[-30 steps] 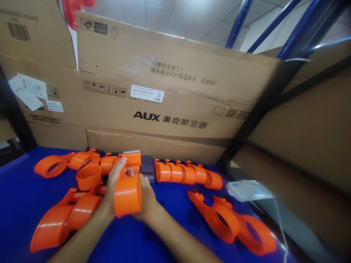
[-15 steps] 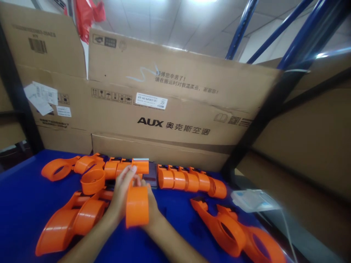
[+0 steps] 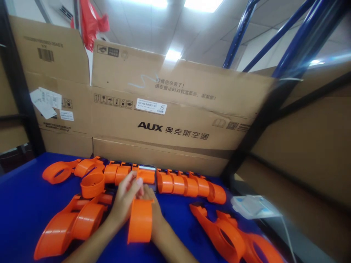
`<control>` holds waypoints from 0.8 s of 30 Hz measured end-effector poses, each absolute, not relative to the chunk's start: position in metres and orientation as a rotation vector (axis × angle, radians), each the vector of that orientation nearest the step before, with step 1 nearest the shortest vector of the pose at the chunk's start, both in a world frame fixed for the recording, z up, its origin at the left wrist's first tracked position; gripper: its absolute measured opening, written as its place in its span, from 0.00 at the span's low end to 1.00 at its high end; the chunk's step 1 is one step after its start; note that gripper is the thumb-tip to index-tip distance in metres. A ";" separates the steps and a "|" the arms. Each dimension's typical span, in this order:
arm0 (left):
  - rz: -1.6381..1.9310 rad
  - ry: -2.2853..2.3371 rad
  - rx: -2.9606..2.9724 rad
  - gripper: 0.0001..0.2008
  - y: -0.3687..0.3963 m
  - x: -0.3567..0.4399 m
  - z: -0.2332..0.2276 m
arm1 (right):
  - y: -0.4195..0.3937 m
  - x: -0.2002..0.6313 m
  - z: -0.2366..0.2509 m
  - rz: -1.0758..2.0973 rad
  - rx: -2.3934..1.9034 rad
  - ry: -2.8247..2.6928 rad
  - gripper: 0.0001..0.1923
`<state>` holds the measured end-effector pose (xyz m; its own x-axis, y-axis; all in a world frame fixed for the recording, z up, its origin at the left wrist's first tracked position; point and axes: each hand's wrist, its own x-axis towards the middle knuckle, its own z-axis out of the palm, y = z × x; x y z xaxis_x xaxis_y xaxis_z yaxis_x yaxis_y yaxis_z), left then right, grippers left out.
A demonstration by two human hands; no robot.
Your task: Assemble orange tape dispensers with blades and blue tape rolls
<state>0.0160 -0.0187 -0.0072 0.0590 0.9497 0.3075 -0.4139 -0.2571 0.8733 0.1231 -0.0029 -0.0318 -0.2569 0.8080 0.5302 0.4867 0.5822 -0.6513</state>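
Both of my hands hold one orange plastic tape-dispenser shell (image 3: pixel 140 221) over the blue table (image 3: pixel 19 204). My left hand (image 3: pixel 124 200) grips its left side, fingers reaching over its far end. My right hand (image 3: pixel 155 212) is mostly hidden behind the shell's right side. The shell's curved band faces me. Just beyond my fingers lies a dark rectangular device (image 3: pixel 153 182) among a row of orange parts.
A row of orange ring parts (image 3: pixel 189 186) lies along the cardboard boxes (image 3: pixel 170 120) at the back. Larger orange shells lie at left (image 3: pixel 71 226) and right (image 3: pixel 233 237). An orange ring (image 3: pixel 92 184) stands at left. A white device with cable (image 3: pixel 253 206) sits right.
The view has tilted upward, so hands and parts sit lower in frame. The shell has turned in my hands, its band now narrower and more edge-on toward me.
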 end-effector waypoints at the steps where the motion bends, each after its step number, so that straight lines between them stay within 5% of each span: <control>1: 1.485 0.648 1.170 0.13 -0.019 0.016 -0.009 | -0.005 0.132 -0.027 0.432 -1.061 -1.914 0.09; 9: 1.468 0.729 1.234 0.12 -0.015 0.021 -0.013 | -0.014 0.205 0.019 -0.029 -1.159 -1.538 0.13; 24: 1.393 0.757 1.390 0.13 -0.014 0.029 -0.015 | -0.019 0.202 0.018 -0.100 -0.978 -1.899 0.12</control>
